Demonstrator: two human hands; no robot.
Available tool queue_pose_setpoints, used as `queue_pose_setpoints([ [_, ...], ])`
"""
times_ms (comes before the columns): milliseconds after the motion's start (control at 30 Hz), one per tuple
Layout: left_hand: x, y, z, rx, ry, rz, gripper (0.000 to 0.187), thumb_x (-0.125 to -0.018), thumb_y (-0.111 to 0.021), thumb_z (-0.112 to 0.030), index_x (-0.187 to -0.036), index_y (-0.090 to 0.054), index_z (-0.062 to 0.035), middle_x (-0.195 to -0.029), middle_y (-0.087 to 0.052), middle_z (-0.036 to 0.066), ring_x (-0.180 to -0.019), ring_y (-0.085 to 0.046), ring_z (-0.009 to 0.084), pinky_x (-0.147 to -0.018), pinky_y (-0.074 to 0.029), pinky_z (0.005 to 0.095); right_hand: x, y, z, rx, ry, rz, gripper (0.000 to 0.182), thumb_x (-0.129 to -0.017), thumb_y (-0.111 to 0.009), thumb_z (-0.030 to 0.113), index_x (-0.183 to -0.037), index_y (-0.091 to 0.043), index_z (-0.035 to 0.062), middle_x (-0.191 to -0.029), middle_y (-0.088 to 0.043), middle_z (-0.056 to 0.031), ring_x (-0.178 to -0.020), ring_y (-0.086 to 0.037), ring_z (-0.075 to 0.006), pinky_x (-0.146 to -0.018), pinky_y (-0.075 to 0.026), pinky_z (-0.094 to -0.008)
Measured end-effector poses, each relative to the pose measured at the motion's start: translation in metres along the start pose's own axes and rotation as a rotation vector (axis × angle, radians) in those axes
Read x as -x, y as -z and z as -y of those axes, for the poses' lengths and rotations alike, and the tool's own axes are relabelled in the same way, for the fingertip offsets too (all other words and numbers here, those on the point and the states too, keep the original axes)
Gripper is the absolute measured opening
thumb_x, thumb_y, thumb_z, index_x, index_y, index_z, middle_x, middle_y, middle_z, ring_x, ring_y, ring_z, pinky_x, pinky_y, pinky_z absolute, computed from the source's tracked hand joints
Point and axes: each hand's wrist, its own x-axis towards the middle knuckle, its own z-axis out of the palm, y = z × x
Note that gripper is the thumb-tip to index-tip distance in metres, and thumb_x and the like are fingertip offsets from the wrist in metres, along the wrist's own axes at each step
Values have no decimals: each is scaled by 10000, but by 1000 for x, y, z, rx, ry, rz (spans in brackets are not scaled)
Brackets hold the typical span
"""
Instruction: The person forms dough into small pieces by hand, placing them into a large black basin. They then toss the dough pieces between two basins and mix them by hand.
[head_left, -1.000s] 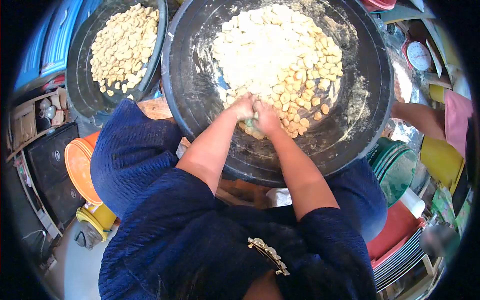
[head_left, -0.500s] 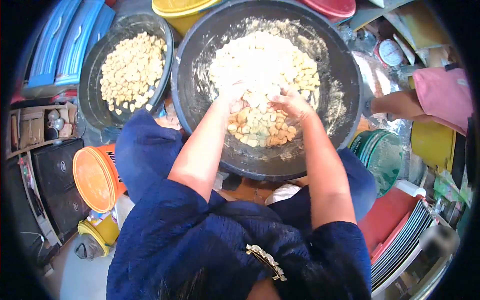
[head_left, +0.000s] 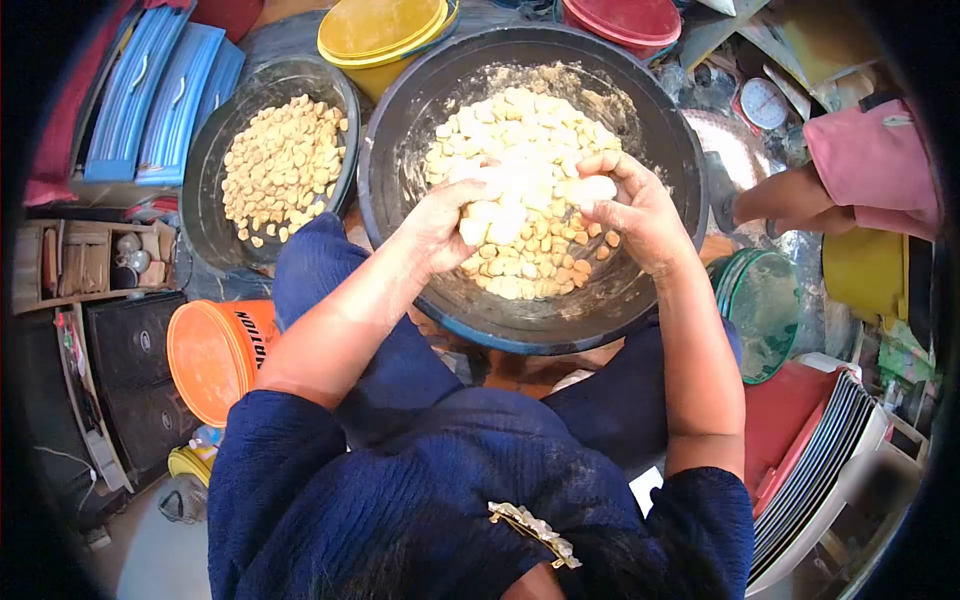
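Observation:
A wide black tub [head_left: 540,335] sits in front of my knees, with many small pale rounded pieces [head_left: 525,275] inside, powdery like dough or biscuits. Over the tub, my left hand [head_left: 440,225] curls around several of these pieces, its fingertips partly lost in glare. My right hand [head_left: 645,215] is raised above the pile, pinching a pale piece [head_left: 597,189] between thumb and fingers. Pale powder sticks to the tub's inner wall. A smaller dark tub [head_left: 205,215] to the left bears more of the same pieces.
Yellow [head_left: 380,30] and red [head_left: 625,25] lidded buckets stand behind the tub. An orange bucket [head_left: 205,360] is at left, a green bucket [head_left: 770,315] at right. Blue plastic drawers [head_left: 155,95] are at the upper left. Another person's arm [head_left: 785,200] with a pink sleeve reaches in from the right.
Both hands have risen out of the pile and moved apart, now holding pieces above it. The view has shifted, so the tubs appear slightly lower.

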Motion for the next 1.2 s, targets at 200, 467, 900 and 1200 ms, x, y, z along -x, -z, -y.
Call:
queue_pose_setpoints([
  [200,-17,-4,11,-27,-83,60,313,-797,-569,-100,-1078,-477,2,-879,-585,80,-746,-613,126,-605,-546,245,-3,-8,17,1081,67,-116,256,-770,-640,94,-1016,-575,61,-823,-594,-52,-704,-582,-149,-667,-480,-273],
  [467,-38,4,13,-134,-23,35,371,-801,-550,-117,-1147,-444,-33,-988,-578,101,-859,-605,181,-733,-532,302,-24,11,6,698,-162,-138,243,-811,-593,109,-1050,-604,67,-760,-599,-42,-710,-567,-121,-680,-470,-262],
  [900,-52,6,4,-81,-84,133,402,-794,-569,-62,-1159,-401,-55,-1045,-538,105,-924,-589,198,-748,-536,318,-33,17,4,214,15,-157,289,-733,-587,-25,-1003,-607,77,-902,-583,-81,-852,-555,-135,-801,-453,-281],
  [1200,-45,4,7,-95,42,45,350,-852,-530,-179,-1152,-417,-39,-1004,-561,165,-724,-607,211,-567,-523,271,-41,8,-9,822,332,119,374,-735,-597,-1,-1099,-571,78,-958,-592,-101,-936,-572,-224,-823,-449,-326],
])
